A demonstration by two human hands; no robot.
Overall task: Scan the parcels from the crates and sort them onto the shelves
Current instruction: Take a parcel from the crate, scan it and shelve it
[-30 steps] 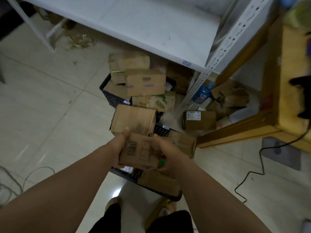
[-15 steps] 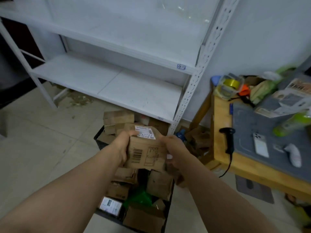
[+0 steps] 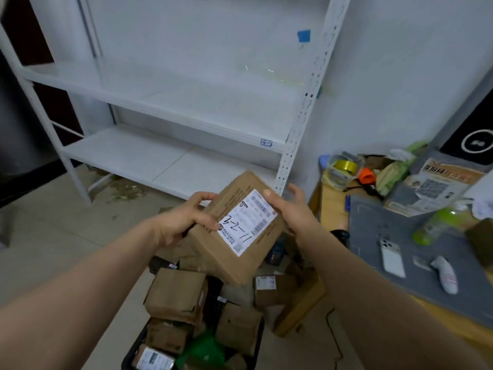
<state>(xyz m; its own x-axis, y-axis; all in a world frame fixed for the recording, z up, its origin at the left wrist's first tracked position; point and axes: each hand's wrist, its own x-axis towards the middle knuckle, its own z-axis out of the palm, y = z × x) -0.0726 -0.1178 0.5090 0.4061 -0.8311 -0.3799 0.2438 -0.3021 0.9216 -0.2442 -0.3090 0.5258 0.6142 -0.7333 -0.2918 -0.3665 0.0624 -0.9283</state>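
**A parcel is held up with its label on top**

Head view: a brown parcel (image 3: 213, 252) is held in the air above the crate (image 3: 128, 359), in front of the white shelves (image 3: 186, 113). It is tilted, and its white label (image 3: 246, 222) is turned up. Its left edge is gripped by the left hand (image 3: 184, 222), thumb on top. Its right edge is held by the right hand (image 3: 290, 209). That thumb is laid on a corner of the label, and the fingers are stuck out past the box.

For a good scan, the label should be held flat and bare, so the thumb is best slid off it. A dark tool at the tabletop (image 3: 330, 209) edge may be the scanner, but it is mostly hidden. The number written on the label should be read before a shelf is picked.
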